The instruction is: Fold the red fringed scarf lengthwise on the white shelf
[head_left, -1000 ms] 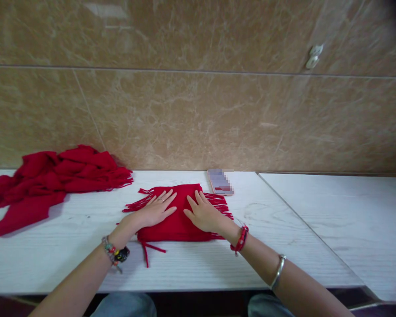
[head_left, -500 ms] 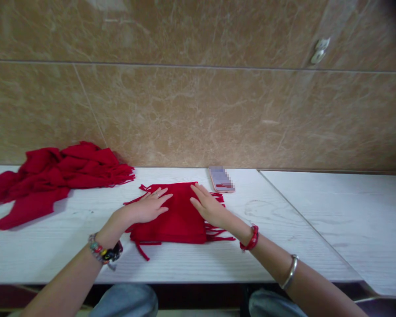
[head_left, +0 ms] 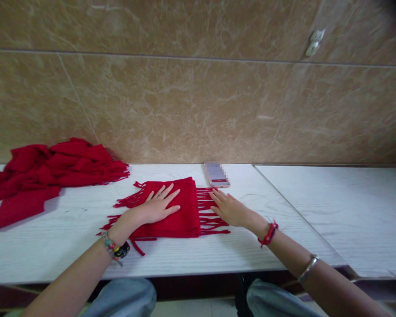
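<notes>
A folded red scarf with fringes lies on the white table in front of me. My left hand rests flat on its middle, fingers stretched out, a ring on one finger. My right hand lies flat on the scarf's right fringe, fingers apart, holding nothing. Both wrists wear bracelets.
A heap of crumpled red scarves sits at the back left of the table. A phone lies by the marble wall just behind the folded scarf. A second white tabletop adjoins on the right.
My right hand has slid from the scarf's body rightward onto the fringe. My left hand stays flat on the scarf. The view has shifted a little.
</notes>
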The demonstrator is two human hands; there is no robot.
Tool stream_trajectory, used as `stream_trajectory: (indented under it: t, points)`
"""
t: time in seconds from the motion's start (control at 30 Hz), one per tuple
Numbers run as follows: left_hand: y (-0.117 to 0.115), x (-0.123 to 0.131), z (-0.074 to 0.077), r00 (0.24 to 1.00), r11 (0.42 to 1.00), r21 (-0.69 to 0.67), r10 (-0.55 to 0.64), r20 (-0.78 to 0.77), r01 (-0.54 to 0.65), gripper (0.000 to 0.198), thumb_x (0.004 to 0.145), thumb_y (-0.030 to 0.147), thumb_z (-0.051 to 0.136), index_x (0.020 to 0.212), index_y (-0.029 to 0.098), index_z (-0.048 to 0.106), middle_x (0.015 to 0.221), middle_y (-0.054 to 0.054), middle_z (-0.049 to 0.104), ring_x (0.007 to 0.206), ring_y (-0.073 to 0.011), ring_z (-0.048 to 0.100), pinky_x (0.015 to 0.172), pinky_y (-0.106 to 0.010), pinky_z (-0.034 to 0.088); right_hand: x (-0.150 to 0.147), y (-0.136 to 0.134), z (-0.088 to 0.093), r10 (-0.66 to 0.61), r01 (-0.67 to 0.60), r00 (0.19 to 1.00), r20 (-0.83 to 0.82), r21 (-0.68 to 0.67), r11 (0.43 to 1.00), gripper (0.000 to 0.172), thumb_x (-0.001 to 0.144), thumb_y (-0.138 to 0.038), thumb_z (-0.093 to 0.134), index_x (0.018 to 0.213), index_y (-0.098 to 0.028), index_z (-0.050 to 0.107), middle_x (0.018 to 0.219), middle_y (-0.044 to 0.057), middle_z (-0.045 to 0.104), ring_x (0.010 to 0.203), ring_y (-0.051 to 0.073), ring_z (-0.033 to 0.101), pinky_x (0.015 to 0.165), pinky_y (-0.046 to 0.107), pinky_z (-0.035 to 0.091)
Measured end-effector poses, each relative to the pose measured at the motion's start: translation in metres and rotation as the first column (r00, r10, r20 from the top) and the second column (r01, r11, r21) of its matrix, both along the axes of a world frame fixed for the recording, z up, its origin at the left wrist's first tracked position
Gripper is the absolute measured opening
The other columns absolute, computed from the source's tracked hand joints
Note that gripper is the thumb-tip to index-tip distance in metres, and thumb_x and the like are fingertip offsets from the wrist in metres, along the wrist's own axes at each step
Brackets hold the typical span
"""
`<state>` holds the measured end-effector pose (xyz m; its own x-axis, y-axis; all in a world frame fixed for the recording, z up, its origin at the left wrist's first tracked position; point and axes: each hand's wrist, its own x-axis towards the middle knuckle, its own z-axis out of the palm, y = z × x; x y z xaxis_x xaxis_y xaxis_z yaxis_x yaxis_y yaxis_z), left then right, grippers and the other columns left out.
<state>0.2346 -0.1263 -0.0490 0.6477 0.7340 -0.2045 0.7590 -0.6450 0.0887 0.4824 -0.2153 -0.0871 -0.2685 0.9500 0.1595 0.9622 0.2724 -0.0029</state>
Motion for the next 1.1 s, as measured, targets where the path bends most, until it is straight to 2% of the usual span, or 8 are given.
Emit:
stream_trajectory:
  t: [0.1, 0.27, 0.33, 0.6, 0.77, 0.87, 0.97, 1.1]
  points:
    - [-0.005, 0.006, 0.005, 1.000, 1.000, 0.022, -0.005, -0.024, 0.006, 0.059, 0.087, 0.051, 0.030, 0.139, 0.026, 0.015, 0.146, -0.006, 0.000, 0.132, -0.0266, -0.001, 0.103, -0.049, 0.008, -0.001, -0.007, 0.016, 0.059, -0.053, 0.995, -0.086, 0.075, 0.996, 0.041, 0.082, -0.014, 0.040, 0.122, -0.008, 0.046, 0.127, 0.018, 0.045, 0.121, 0.024, 0.037, 0.095, 0.040, 0.036]
    - [-0.013, 0.015, 0.010, 0.995, 0.995, -0.007, -0.102, -0.016, 0.102, 0.056, 0.089, 0.043, 0.029, 0.139, 0.025, 0.011, 0.146, -0.005, -0.002, 0.133, -0.0221, -0.003, 0.104, -0.045, 0.008, -0.020, -0.018, 0.030, 0.382, -0.394, 0.894, -0.233, -0.003, 0.919, 0.024, 0.081, -0.010, 0.042, 0.093, -0.017, 0.062, 0.096, 0.006, 0.062, 0.093, 0.014, 0.055, 0.083, 0.026, 0.044]
    - [-0.014, 0.017, 0.011, 0.994, 0.993, -0.058, -0.106, -0.029, 0.104, 0.057, 0.089, 0.044, 0.029, 0.139, 0.026, 0.009, 0.145, -0.004, -0.002, 0.133, -0.0222, -0.003, 0.104, -0.046, 0.009, -0.018, -0.022, 0.031, 0.386, -0.401, 0.902, -0.193, -0.039, 0.915, 0.022, 0.080, -0.009, 0.042, 0.086, -0.016, 0.063, 0.089, 0.006, 0.063, 0.086, 0.014, 0.056, 0.078, 0.026, 0.044]
    - [-0.017, 0.021, 0.018, 0.993, 0.992, -0.108, -0.081, -0.083, 0.072, 0.057, 0.089, 0.042, 0.029, 0.139, 0.024, 0.010, 0.146, -0.003, -0.001, 0.132, -0.0205, -0.005, 0.105, -0.042, 0.009, 0.026, -0.027, 0.051, 0.190, -0.186, 0.982, 0.005, -0.187, 0.965, 0.020, 0.070, -0.006, 0.045, 0.072, -0.016, 0.062, 0.076, 0.006, 0.064, 0.069, 0.015, 0.057, 0.064, 0.026, 0.042]
    - [-0.018, 0.022, 0.016, 0.994, 0.994, -0.061, -0.091, -0.058, 0.087, 0.056, 0.088, 0.043, 0.030, 0.139, 0.026, 0.014, 0.146, -0.004, 0.003, 0.133, -0.0219, 0.000, 0.105, -0.042, 0.011, -0.010, -0.023, 0.050, 0.409, -0.420, 0.894, -0.182, -0.029, 0.907, 0.022, 0.076, -0.008, 0.041, 0.082, -0.016, 0.061, 0.087, 0.006, 0.062, 0.082, 0.014, 0.055, 0.073, 0.024, 0.042]
    - [-0.019, 0.023, 0.018, 0.994, 0.995, -0.067, -0.085, -0.075, 0.080, 0.056, 0.088, 0.043, 0.030, 0.139, 0.024, 0.014, 0.146, -0.004, 0.002, 0.133, -0.0217, 0.000, 0.105, -0.043, 0.011, -0.028, -0.022, 0.041, 0.512, -0.529, 0.840, -0.181, -0.055, 0.847, 0.022, 0.075, -0.006, 0.041, 0.078, -0.015, 0.061, 0.084, 0.005, 0.062, 0.082, 0.013, 0.054, 0.074, 0.024, 0.041]
    - [-0.021, 0.022, 0.021, 0.992, 0.994, -0.083, -0.084, -0.098, 0.076, 0.057, 0.089, 0.042, 0.029, 0.139, 0.022, 0.011, 0.146, -0.003, -0.001, 0.133, -0.0209, -0.003, 0.105, -0.044, 0.009, -0.020, -0.025, 0.039, 0.430, -0.439, 0.898, -0.091, -0.136, 0.888, 0.021, 0.071, -0.006, 0.042, 0.072, -0.015, 0.061, 0.078, 0.006, 0.063, 0.075, 0.015, 0.056, 0.069, 0.025, 0.041]
    - [-0.019, 0.020, 0.020, 0.990, 0.991, -0.085, -0.107, -0.089, 0.099, 0.058, 0.089, 0.044, 0.028, 0.139, 0.023, 0.010, 0.146, -0.003, 0.001, 0.133, -0.0209, -0.002, 0.105, -0.045, 0.009, 0.010, -0.032, 0.052, 0.253, -0.231, 0.966, 0.058, -0.257, 0.939, 0.017, 0.067, -0.008, 0.045, 0.063, -0.014, 0.061, 0.072, 0.008, 0.065, 0.065, 0.016, 0.057, 0.060, 0.026, 0.040]
